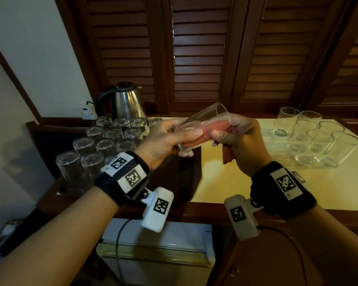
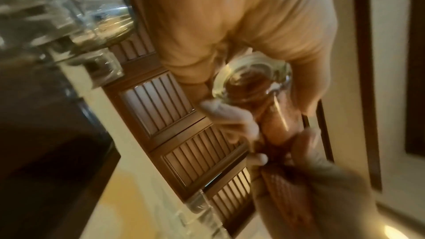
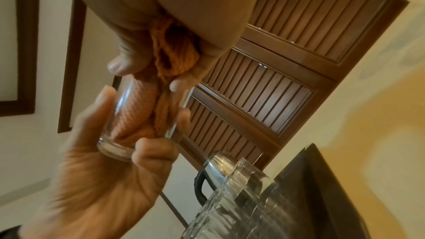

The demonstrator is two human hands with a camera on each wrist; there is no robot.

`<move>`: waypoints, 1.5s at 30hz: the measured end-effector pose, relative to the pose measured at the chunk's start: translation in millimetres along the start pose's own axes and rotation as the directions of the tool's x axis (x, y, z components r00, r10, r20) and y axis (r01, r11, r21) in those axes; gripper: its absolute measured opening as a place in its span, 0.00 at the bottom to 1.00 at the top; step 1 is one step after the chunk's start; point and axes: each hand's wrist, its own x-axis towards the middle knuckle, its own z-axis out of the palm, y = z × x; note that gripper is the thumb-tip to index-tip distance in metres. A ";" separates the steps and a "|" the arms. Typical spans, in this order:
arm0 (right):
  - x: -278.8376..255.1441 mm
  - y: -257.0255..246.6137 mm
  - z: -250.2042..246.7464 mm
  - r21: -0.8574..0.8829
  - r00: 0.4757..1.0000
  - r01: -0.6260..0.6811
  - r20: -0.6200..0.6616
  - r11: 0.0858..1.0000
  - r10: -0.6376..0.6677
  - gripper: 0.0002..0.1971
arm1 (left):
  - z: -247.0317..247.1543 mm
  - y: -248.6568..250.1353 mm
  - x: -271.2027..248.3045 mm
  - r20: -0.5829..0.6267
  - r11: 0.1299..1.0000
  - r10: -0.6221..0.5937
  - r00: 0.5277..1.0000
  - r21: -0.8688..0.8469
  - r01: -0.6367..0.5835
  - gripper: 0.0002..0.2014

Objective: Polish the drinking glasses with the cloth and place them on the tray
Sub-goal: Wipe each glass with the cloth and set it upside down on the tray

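Left hand [image 1: 163,139] clamps the tilted glass [image 1: 203,118] steady; right hand [image 1: 242,141], fingers pinched, apparently twists cloth [image 1: 196,131] inside.

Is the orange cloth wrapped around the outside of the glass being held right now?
No: the orange woven cloth is stuffed inside the clear drinking glass, pushed in by the right hand while the left hand grips its base.

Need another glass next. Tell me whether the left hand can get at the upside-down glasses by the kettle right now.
Probably not yet. The left hand is gripping the glass being wiped with the cloth. The upside-down glasses stand just beside that wrist with nothing between, so once freed it looks an easy reach.
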 end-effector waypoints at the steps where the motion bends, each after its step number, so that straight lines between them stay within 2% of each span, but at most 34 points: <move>1: 0.2 -1.3 0.1 -0.002 1.000 -0.008 0.024 1.000 0.008 0.10 | -0.7 0.7 0.2 -0.019 0.990 0.087 0.996 0.114 -0.084 0.26; 2: 0.3 -0.9 -0.4 0.004 0.999 -0.021 0.047 1.000 0.021 0.11 | -2.6 1.9 1.4 -0.030 0.941 0.187 0.982 0.293 -0.170 0.29; 4: -0.9 1.6 -1.5 0.042 0.996 -0.055 0.069 0.998 0.052 0.14 | -6.9 3.7 3.0 0.028 0.682 0.381 0.924 0.666 -0.302 0.38; 5: -1.8 3.3 -2.4 0.061 0.996 -0.069 0.067 0.996 0.065 0.15 | -7.8 2.7 2.9 0.075 0.580 0.428 0.901 0.741 -0.338 0.41; 6: -2.4 4.4 -2.5 0.071 0.996 -0.074 0.063 0.995 0.069 0.16 | -7.4 0.9 2.4 0.088 0.562 0.435 0.896 0.751 -0.347 0.42; 7: -2.7 5.1 -2.2 0.076 0.996 -0.075 0.054 0.994 0.071 0.16 | -5.3 -0.9 1.4 0.067 0.605 0.411 0.909 0.726 -0.327 0.41; 8: -2.9 5.3 -1.6 0.080 0.997 -0.077 0.036 0.994 0.074 0.15 | -2.7 -2.8 1.3 0.011 0.705 0.351 0.936 0.655 -0.272 0.40; 10: -1.1 4.3 -0.4 0.079 0.997 -0.071 -0.013 0.994 0.073 0.13 | 6.0 -1.1 -0.1 -0.081 0.953 0.103 0.991 0.293 -0.075 0.33; 11: 0.6 3.8 -0.1 0.071 0.998 -0.061 -0.021 0.996 0.062 0.13 | 7.7 0.1 -0.4 -0.076 0.995 -0.013 0.997 0.093 0.020 0.31; 13: 3.6 4.0 1.2 0.042 1.000 -0.024 0.021 0.999 0.023 0.13 | 6.0 1.2 0.5 -0.079 0.997 -0.061 0.995 -0.057 0.056 0.29; 15: 5.5 3.9 4.1 0.030 0.998 -0.026 0.063 0.999 0.025 0.14 | 1.5 3.4 -0.2 -0.145 0.997 0.062 0.987 0.058 -0.054 0.25; 16: 6.4 4.0 5.3 0.047 0.996 -0.056 0.070 0.997 0.053 0.14 | -1.2 4.1 0.0 -0.167 0.970 0.159 0.973 0.211 -0.122 0.25; 18: 6.8 4.1 7.7 0.133 0.989 -0.142 0.059 0.981 0.135 0.12 | -7.6 3.5 1.1 -0.111 0.786 0.390 0.914 0.557 -0.268 0.32; 19: 6.6 3.5 8.5 0.179 0.985 -0.173 0.046 0.968 0.168 0.12 | -10.2 1.7 1.2 -0.044 0.679 0.467 0.883 0.657 -0.326 0.34; 20: 6.4 3.7 9.1 0.205 0.983 -0.186 0.030 0.961 0.183 0.12 | -11.2 0.0 1.1 -0.003 0.630 0.492 0.871 0.692 -0.353 0.36; 21: 6.3 4.0 9.5 0.206 0.984 -0.177 0.015 0.962 0.178 0.10 | -11.8 -1.8 1.4 -0.012 0.651 0.468 0.884 0.681 -0.335 0.38; 22: 6.5 4.4 9.8 0.179 0.988 -0.149 0.000 0.972 0.152 0.07 | -11.2 -2.2 1.8 -0.063 0.735 0.394 0.917 0.620 -0.273 0.39; 24: 8.2 4.5 10.3 0.091 0.998 -0.063 -0.023 0.994 0.066 0.05 | -5.9 0.7 1.2 -0.162 0.963 0.104 0.981 0.263 -0.059 0.41; 25: 9.6 3.9 11.2 0.054 1.000 -0.019 -0.014 0.998 0.020 0.05 | -3.8 1.0 0.9 -0.146 0.997 -0.019 0.989 0.074 0.030 0.37; 27: 12.4 2.2 13.4 0.037 0.999 0.030 0.031 0.999 -0.031 0.07 | -4.5 0.2 0.7 -0.147 0.998 -0.045 0.988 -0.052 0.038 0.26; 29: 13.6 2.0 16.0 0.078 0.997 -0.011 0.077 0.997 0.005 0.09 | -10.2 1.3 -0.2 -0.187 0.993 0.092 0.978 0.092 -0.076 0.27; 30: 13.4 3.1 17.2 0.110 0.995 -0.056 0.092 0.992 0.046 0.10 | -14.3 2.0 -0.7 -0.193 0.954 0.193 0.962 0.266 -0.138 0.32; 32: 11.5 7.1 19.1 0.180 0.984 -0.158 0.111 0.971 0.140 0.12 | -22.6 0.0 -0.8 -0.111 0.717 0.414 0.903 0.651 -0.249 0.37; 33: 10.2 8.6 20.1 0.205 0.978 -0.197 0.104 0.959 0.179 0.11 | -24.1 -2.3 -1.6 -0.038 0.595 0.486 0.873 0.746 -0.299 0.38; 34: 9.6 10.2 21.2 0.218 0.977 -0.212 0.081 0.953 0.199 0.09 | -24.0 -5.6 -2.1 0.003 0.539 0.521 0.853 0.774 -0.332 0.37; 35: 9.9 11.2 21.9 0.219 0.979 -0.204 0.052 0.954 0.197 0.08 | -20.6 -7.9 -2.6 -0.010 0.557 0.522 0.853 0.761 -0.332 0.37; 36: 10.9 12.0 22.1 0.212 0.984 -0.179 0.025 0.961 0.178 0.08 | -16.2 -10.3 -2.0 -0.070 0.638 0.482 0.873 0.711 -0.295 0.37; 37: 12.2 12.4 21.8 0.202 0.989 -0.149 0.009 0.968 0.151 0.07 | -10.4 -10.9 -1.6 -0.155 0.763 0.396 0.905 0.604 -0.230 0.37; 39: 17.0 13.0 20.9 0.168 0.996 -0.091 0.015 0.982 0.089 0.07 | -1.9 -9.6 -1.3 -0.252 0.981 0.093 0.963 0.189 -0.045 0.35; 40: 19.0 13.9 20.3 0.142 0.997 -0.071 0.030 0.987 0.068 0.07 | -1.6 -9.0 -0.4 -0.239 1.000 -0.008 0.971 0.022 0.013 0.32; 41: 20.1 14.6 20.2 0.126 0.997 -0.067 0.046 0.990 0.062 0.07 | -4.0 -8.7 1.2 -0.227 0.999 -0.034 0.973 -0.026 0.029 0.30; 43: 20.5 17.1 21.8 0.147 0.993 -0.108 0.063 0.983 0.099 0.05 | -11.3 -5.1 1.9 -0.245 0.991 0.039 0.969 0.131 -0.007 0.26; 44: 20.0 18.6 23.2 0.189 0.987 -0.154 0.070 0.970 0.143 0.05 | -15.1 -3.1 2.3 -0.250 0.946 0.128 0.960 0.322 -0.042 0.27; 45: 19.4 20.1 25.2 0.240 0.978 -0.209 0.078 0.948 0.196 0.05 | -17.7 -1.5 2.7 -0.221 0.839 0.250 0.943 0.535 -0.097 0.31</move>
